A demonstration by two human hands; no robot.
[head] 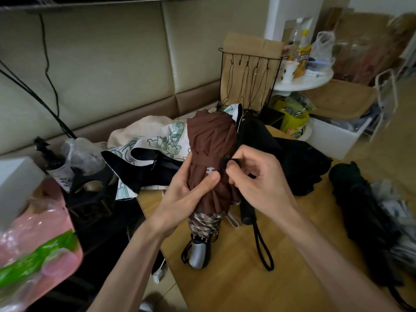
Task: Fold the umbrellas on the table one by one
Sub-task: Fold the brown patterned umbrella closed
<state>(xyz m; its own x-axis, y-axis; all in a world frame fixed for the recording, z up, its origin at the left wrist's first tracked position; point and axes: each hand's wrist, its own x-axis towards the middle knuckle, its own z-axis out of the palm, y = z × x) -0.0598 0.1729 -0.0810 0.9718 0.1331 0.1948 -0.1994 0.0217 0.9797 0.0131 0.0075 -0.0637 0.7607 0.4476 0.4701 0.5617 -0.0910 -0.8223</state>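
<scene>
While the right hand (258, 183) pinches the black strap tab (226, 162) btwn thumb & forefinger, the left hand (186, 197) wraps round the brown umbrella (211, 140), thumb pressed on its band. Umbrella is near upright over the table (236, 278), handle (199, 253) twd the person, tip away. Tab sits just right of the left thumb, so fastening likely needs a short leftward pull.

Wire hook rack (247, 56) beside white round stand (310, 83); pink plastic bag (45, 221) at left
</scene>
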